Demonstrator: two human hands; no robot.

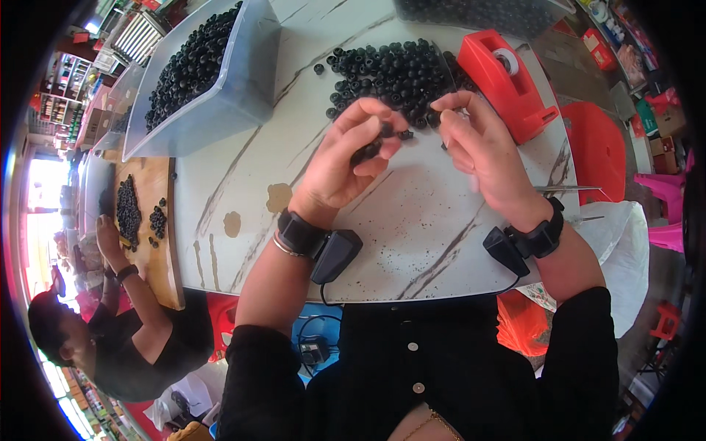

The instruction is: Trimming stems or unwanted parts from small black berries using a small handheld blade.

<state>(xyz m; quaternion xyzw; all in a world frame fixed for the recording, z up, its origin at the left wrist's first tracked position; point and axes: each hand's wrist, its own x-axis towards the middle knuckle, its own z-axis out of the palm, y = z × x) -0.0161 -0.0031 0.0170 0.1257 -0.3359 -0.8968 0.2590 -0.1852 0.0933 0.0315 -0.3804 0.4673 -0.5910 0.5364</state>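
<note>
My left hand (346, 158) is curled, with several round black beads (368, 152) between its fingers and palm. My right hand (482, 143) is closed in a pinch, level with the left and a short gap away from it. What its fingertips grip is too small to make out; a dark bead sits close by them. Just beyond both hands lies a loose pile of black beads (393, 73), some with holes showing. To the right of the pile stands a red tape dispenser (507, 92) with a roll in it. Each wrist wears a black strapped device.
A clear plastic bin (246, 81) full of black beads stands at the left; another bin (485, 18) is at the far edge. Scissors-like metal blades (566, 188) jut over the right edge. Dark crumbs dot the marbled table (309, 283). Another person works at a wooden board (158, 264).
</note>
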